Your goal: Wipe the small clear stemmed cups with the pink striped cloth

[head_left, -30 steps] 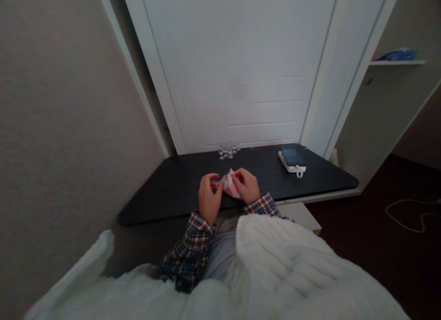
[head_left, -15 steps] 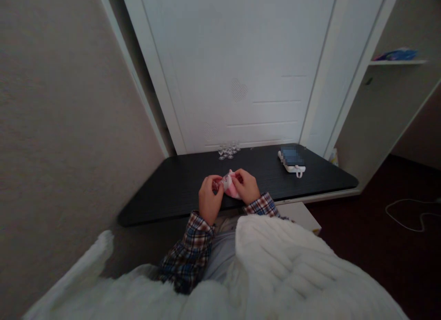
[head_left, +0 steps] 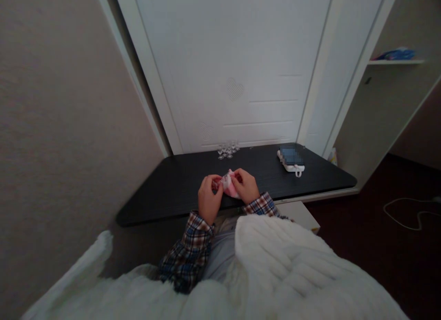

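Note:
Close above the front edge of the black tabletop (head_left: pixel 172 184), my two hands meet at a pink-and-white cloth (head_left: pixel 233 189), soft and bunched up. My right hand (head_left: pixel 246 185) pinches the cloth from the right, thumb and fingertips closed on it. From the left, my left hand (head_left: pixel 209 197) is closed, its fingertips around a small clear object (head_left: pixel 216 185) that touches the cloth; the fingers hide most of its shape. Several small clear glass-like pieces (head_left: pixel 227 151) stand in a cluster farther back, near the white panel.
A phone-like device (head_left: pixel 291 156) lies on a white object with a loop strap (head_left: pixel 298 174) at the table's right. Behind rises a white panel (head_left: pixel 220 44) with embossed hearts. White fluffy fabric (head_left: pixel 292 269) covers my lap; a white box-like surface (head_left: pixel 299 214) sits below the table.
The whole view has shifted slightly. Both hands keep the same grip and place on the cloth and the clear object.

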### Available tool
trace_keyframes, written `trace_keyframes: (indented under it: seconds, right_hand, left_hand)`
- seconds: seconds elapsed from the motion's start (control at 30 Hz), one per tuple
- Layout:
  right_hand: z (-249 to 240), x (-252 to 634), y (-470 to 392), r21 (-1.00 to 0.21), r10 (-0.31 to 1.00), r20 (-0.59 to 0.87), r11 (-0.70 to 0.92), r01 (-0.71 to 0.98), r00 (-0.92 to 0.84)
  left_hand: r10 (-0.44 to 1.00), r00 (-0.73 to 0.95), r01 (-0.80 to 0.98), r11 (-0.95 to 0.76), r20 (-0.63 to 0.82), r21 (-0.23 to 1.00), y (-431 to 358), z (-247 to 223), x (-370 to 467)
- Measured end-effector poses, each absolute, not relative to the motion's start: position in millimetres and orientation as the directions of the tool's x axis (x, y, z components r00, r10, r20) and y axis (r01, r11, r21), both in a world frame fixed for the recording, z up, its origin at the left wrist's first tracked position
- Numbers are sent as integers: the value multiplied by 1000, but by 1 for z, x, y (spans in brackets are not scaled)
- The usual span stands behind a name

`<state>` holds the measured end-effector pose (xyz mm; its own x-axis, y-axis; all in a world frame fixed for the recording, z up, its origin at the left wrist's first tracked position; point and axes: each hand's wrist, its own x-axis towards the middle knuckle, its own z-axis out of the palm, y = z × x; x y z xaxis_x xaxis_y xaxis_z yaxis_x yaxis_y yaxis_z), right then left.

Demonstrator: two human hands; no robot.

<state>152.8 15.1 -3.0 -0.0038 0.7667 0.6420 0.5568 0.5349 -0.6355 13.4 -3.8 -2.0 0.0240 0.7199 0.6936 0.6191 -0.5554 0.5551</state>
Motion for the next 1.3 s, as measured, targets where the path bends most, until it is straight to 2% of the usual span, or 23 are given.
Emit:
trace_keyframes:
  seconds: [1.3]
  right_hand:
    - [0,153,13,-636,757,654,564,526,-21]
  left_hand:
    - [743,1,591,-541,670,599,-5,-1,14]
